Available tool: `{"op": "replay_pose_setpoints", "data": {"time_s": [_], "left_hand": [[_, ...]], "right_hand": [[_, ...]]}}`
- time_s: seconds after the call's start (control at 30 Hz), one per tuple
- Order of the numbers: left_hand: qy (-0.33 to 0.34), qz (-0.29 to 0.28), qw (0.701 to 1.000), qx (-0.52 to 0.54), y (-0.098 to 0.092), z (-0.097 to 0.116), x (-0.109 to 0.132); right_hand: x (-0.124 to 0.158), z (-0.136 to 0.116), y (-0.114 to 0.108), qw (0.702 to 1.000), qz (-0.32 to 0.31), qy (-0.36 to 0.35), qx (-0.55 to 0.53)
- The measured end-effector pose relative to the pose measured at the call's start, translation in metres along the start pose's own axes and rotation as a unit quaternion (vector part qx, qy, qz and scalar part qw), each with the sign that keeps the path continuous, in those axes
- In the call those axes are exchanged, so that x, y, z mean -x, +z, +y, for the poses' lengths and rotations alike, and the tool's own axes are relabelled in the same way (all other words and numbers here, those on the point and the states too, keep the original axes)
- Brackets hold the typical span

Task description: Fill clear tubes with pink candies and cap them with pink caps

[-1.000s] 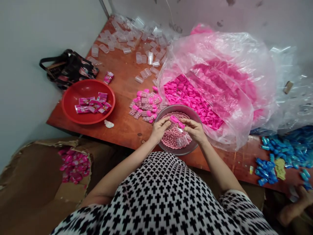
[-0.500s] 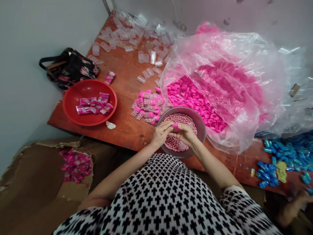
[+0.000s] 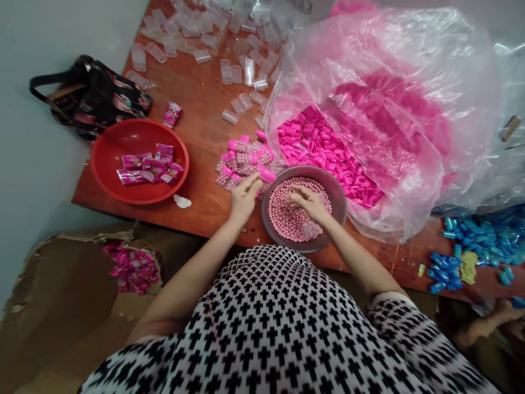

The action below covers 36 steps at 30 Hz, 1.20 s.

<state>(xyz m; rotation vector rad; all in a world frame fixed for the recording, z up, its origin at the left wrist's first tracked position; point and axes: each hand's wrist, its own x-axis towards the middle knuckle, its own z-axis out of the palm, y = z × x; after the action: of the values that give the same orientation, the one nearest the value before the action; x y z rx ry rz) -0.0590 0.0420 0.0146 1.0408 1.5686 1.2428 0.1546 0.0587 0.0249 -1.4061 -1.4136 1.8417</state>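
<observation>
My left hand (image 3: pixel 245 198) pinches a small clear container with a pink cap (image 3: pixel 267 175). It is beside a pile of pink-capped containers (image 3: pixel 246 158) filled with pale pink beads. My right hand (image 3: pixel 308 204) hangs over a grey bowl (image 3: pixel 338 202), its fingers bent and apart with nothing visible in them. Round pink beads (image 3: pixel 283 216) fill much of that bowl, and a clear container (image 3: pixel 310 230) lies among them. Behind the bowl, loose pink caps (image 3: pixel 328 148) spill from the mouth of a large clear plastic bag (image 3: pixel 410 213).
On the left stand a red bowl (image 3: pixel 100 175) with several pink packets and a dark flowered bag (image 3: pixel 98 98). Clear empty containers (image 3: pixel 226 71) are scattered at the back. Blue pieces (image 3: pixel 447 273) lie at right, near another person's arm (image 3: pixel 484 325). A cardboard box (image 3: pixel 69 306) sits below left.
My hands have parted. The left has moved left to the pile with the capped container; the right has let go and opened over the beads. The view has shifted somewhat.
</observation>
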Motion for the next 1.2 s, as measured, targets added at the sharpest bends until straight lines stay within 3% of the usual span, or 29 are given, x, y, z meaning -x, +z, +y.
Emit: {"op": "replay_pose_setpoints", "data": {"time_s": [0.03, 0.07, 0.13, 0.2, 0.27, 0.37, 0.5, 0.57, 0.63, 0.73, 0.8, 0.87, 0.97, 1.03, 1.13, 1.2], "left_hand": [[0.018, 0.024, 1.000, 0.002, -0.004, 0.003, -0.011], [0.043, 0.031, 0.999, 0.000, -0.007, 0.006, -0.021], [0.076, 0.026, 0.997, -0.015, -0.010, 0.009, -0.031], [0.078, 0.004, 0.996, -0.031, -0.007, 0.009, -0.025], [0.058, -0.026, 0.997, -0.040, 0.003, 0.004, -0.006], [0.019, -0.090, 0.995, -0.044, 0.024, -0.005, 0.029], [-0.031, -0.167, 0.983, -0.075, 0.049, -0.012, 0.059], [-0.044, -0.188, 0.977, -0.093, 0.057, -0.013, 0.064], [-0.054, -0.192, 0.976, -0.083, 0.061, -0.014, 0.065], [-0.084, -0.169, 0.982, -0.018, 0.060, -0.018, 0.062], [-0.110, -0.145, 0.983, 0.030, 0.055, -0.021, 0.058], [-0.129, -0.118, 0.982, 0.068, 0.047, -0.022, 0.054], [-0.135, -0.090, 0.982, 0.095, 0.033, -0.020, 0.049], [-0.117, -0.077, 0.988, 0.072, 0.025, -0.019, 0.047], [-0.065, -0.085, 0.994, -0.014, 0.018, -0.019, 0.046], [-0.047, -0.125, 0.989, -0.061, 0.019, -0.018, 0.046]], "right_hand": [[0.000, 0.000, -0.016, 0.990, 0.022, -0.034, 0.135], [0.000, 0.000, -0.029, 0.962, 0.019, -0.038, 0.270], [0.003, 0.003, -0.044, 0.872, -0.009, 0.005, 0.490], [0.006, 0.009, -0.044, 0.782, -0.036, 0.068, 0.619], [0.009, 0.018, -0.036, 0.734, -0.043, 0.098, 0.671], [0.011, 0.033, -0.029, 0.737, -0.033, 0.087, 0.669], [0.016, 0.045, -0.040, 0.823, -0.024, -0.009, 0.568], [0.019, 0.046, -0.046, 0.848, -0.033, -0.083, 0.523], [0.018, 0.044, -0.048, 0.831, -0.030, -0.128, 0.541], [0.009, 0.041, -0.042, 0.757, -0.026, -0.132, 0.640], [-0.001, 0.042, -0.031, 0.716, -0.052, -0.129, 0.684], [-0.011, 0.047, -0.016, 0.705, -0.101, -0.144, 0.687], [-0.020, 0.058, 0.004, 0.742, -0.176, -0.175, 0.622], [-0.020, 0.065, 0.011, 0.808, -0.180, -0.167, 0.535], [-0.012, 0.067, 0.008, 0.928, -0.125, -0.126, 0.329], [-0.004, 0.061, 0.003, 0.974, -0.095, -0.100, 0.180]]}}
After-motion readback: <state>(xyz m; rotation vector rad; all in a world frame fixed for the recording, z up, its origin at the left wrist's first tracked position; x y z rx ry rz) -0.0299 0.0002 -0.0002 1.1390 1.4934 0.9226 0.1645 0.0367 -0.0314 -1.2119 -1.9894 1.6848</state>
